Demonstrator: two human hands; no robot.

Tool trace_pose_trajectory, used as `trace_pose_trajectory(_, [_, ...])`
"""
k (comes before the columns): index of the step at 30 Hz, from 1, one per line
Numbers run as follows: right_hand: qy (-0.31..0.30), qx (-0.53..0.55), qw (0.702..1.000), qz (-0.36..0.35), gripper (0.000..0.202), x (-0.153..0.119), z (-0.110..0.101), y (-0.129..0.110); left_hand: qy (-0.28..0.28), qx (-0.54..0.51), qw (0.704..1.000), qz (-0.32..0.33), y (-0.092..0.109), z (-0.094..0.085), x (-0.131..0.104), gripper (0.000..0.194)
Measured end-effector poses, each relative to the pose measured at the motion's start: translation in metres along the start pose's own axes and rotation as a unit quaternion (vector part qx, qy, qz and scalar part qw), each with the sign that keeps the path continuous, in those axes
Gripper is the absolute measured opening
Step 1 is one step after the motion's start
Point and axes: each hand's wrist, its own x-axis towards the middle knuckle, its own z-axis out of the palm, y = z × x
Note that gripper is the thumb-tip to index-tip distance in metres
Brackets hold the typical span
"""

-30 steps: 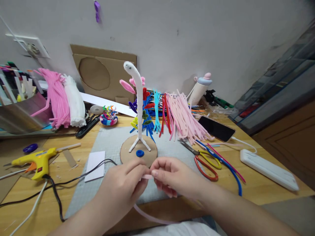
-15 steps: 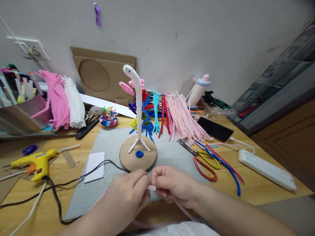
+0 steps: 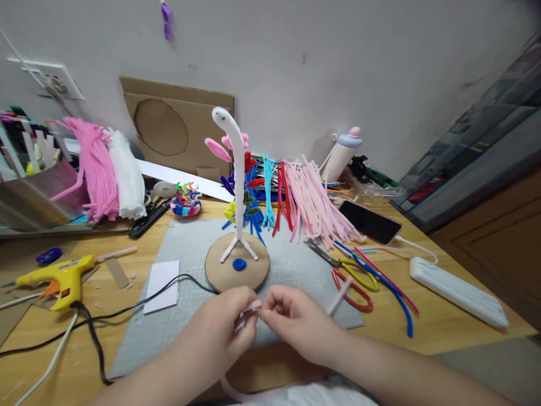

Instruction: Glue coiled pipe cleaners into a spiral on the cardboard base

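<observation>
Near the front edge of the grey cutting mat [image 3: 190, 332], my left hand [image 3: 230, 321] is closed on a pale pink pipe cleaner [image 3: 255, 305], a bit of which shows between its fingers. My right hand [image 3: 293, 321] is closed beside it, fingertips pinched at the end of the same piece. A pale pink length [image 3: 340, 296] sticks up behind my right hand, and another pink strand hangs below, near my lap. Just beyond my hands stands a white fuzzy stem [image 3: 239, 192] with coloured petals, on a round cardboard base [image 3: 220, 270] bearing a blue coil [image 3: 239, 264].
Red-and-yellow scissors [image 3: 353, 287], a phone [image 3: 369, 221] and a white power strip [image 3: 459, 293] lie right. A yellow glue gun [image 3: 70, 276] with cables and a white card [image 3: 163, 286] are left. Pipe-cleaner bundles [image 3: 313, 203] and a bottle [image 3: 340, 155] stand behind.
Both hands have turned slightly, opening a view of the pink piece in my left fingers. A pale pink length now sticks up behind my right hand, where none showed before.
</observation>
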Motion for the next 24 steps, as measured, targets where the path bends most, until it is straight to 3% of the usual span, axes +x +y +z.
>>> trace_pose_trajectory(3, [-0.063,0.191,0.972,0.123,0.018,0.004,-0.003,-0.004,0.021,0.143,0.979,0.141,0.000,-0.002,-0.007,0.016])
trace_pose_trajectory(6, [-0.162,0.299,0.918,0.204,0.010,0.006,-0.012,-0.005,0.055,0.207,0.950,0.227,0.000,-0.003,-0.012,0.017])
trace_pose_trajectory(10, [-0.279,0.388,0.830,0.288,0.004,0.008,-0.018,-0.003,0.085,0.252,0.922,0.280,0.001,-0.003,-0.013,0.013])
trace_pose_trajectory(13, [-0.274,0.388,0.833,0.283,0.007,0.006,-0.012,-0.002,0.098,0.251,0.920,0.285,0.002,-0.001,-0.014,0.012])
trace_pose_trajectory(16, [-0.190,0.291,0.911,0.222,0.015,0.002,-0.002,-0.003,0.115,0.212,0.942,0.232,0.003,0.003,-0.015,0.015])
trace_pose_trajectory(18, [-0.095,0.117,0.982,0.118,0.015,-0.004,0.002,-0.003,0.091,0.156,0.973,0.140,0.004,0.005,-0.014,0.014])
trace_pose_trajectory(19, [-0.053,0.004,0.998,0.041,0.014,-0.007,0.004,-0.003,0.065,0.116,0.988,0.077,0.004,0.006,-0.012,0.014])
trace_pose_trajectory(20, [-0.025,-0.106,0.993,-0.044,0.012,-0.010,0.004,-0.003,0.032,0.067,0.997,0.007,0.005,0.006,-0.010,0.014])
trace_pose_trajectory(22, [-0.003,-0.256,0.951,-0.173,0.010,-0.014,0.003,-0.003,-0.029,-0.049,0.992,-0.111,0.005,0.006,-0.006,0.017])
trace_pose_trajectory(24, [-0.001,-0.257,0.951,-0.174,0.011,-0.016,0.002,-0.004,-0.052,-0.139,0.976,-0.160,0.005,0.004,-0.003,0.017])
